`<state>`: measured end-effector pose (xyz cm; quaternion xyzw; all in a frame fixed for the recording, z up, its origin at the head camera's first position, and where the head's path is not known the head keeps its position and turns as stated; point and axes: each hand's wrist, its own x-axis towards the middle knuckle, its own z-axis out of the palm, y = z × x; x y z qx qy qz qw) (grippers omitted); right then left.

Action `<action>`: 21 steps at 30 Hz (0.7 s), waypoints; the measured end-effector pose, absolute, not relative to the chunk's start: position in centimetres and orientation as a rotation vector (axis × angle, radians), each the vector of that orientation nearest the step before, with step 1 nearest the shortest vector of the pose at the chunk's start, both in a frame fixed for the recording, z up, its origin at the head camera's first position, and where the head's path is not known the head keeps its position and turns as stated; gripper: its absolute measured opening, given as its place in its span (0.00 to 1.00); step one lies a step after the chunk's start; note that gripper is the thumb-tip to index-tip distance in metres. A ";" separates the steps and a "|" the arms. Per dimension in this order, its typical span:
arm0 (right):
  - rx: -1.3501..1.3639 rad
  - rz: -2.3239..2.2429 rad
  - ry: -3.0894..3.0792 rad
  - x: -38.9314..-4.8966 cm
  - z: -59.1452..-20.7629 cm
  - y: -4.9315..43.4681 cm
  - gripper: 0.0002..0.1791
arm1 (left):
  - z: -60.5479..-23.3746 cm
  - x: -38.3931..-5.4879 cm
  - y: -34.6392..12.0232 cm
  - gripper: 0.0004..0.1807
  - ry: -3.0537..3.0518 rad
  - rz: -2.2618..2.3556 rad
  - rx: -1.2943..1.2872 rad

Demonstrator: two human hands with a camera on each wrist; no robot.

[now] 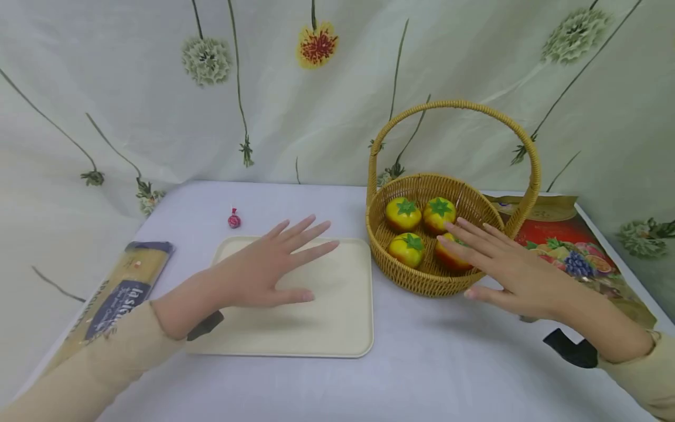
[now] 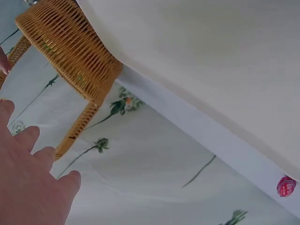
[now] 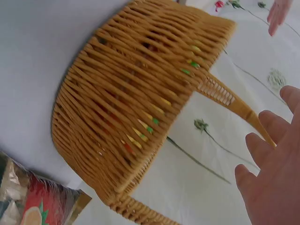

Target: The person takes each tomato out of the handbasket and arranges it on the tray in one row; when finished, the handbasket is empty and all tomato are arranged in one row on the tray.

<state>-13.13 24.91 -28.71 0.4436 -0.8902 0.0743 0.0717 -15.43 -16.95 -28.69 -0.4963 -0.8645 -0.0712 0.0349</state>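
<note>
My left hand point(image 1: 266, 266), fingers spread and straight, hovers palm down over a cream rectangular tray point(image 1: 337, 328) that has nothing on it. On the other side, my right hand point(image 1: 519, 275) is held out the same way, its fingertips overlapping the near right rim of a wicker basket point(image 1: 422, 284) in the head view. Several yellow-and-red fruits point(image 1: 403, 214) with green star-shaped tops sit inside the basket, one partly hidden by my right fingers. The basket's tall arched handle point(image 1: 459, 104) stands upright. Neither hand holds anything.
A small red-wrapped lollipop point(image 1: 234, 220) lies behind the tray. At the left edge is a spaghetti packet point(image 1: 118, 305), partly covered by my left sleeve. A red and gold bag with printed fruit point(image 1: 575, 252) lies right of the basket. Behind the table hangs a flower-printed cloth point(image 1: 316, 117).
</note>
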 end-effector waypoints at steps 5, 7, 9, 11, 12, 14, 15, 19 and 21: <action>1.150 0.337 -2.763 -12.8 -27.2 25.7 0.43 | -27.9 -16.0 -16.8 0.41 -2.674 -0.348 -1.513; 1.049 0.430 -2.788 -12.7 -26.7 26.2 0.43 | -27.7 -16.3 -16.7 0.40 -2.695 -0.429 -1.494; 0.993 0.524 -2.752 -12.7 -26.4 26.8 0.43 | -27.5 -16.7 -16.3 0.39 -2.727 -0.522 -1.469; 0.935 0.628 -2.694 -12.7 -26.2 27.5 0.41 | -27.4 -17.2 -15.9 0.38 -2.765 -0.611 -1.430; 0.921 0.668 -2.647 -12.8 -26.3 27.8 0.40 | -27.4 -17.4 -15.7 0.38 -2.788 -0.657 -1.408; 0.891 0.733 -2.556 -13.1 -26.4 28.5 0.36 | -27.3 -17.9 -15.3 0.37 -2.804 -0.730 -1.389; 0.868 0.791 -2.514 -13.1 -26.4 28.8 0.34 | -27.3 -18.1 -15.1 0.37 -2.806 -0.769 -1.383; 0.701 0.925 -2.398 -13.2 -26.6 29.5 0.29 | -27.3 -19.0 -14.5 0.35 -2.761 -0.906 -1.381; 0.605 1.013 -2.361 -13.2 -26.8 29.6 0.29 | -27.3 -19.4 -14.3 0.34 -2.719 -0.970 -1.384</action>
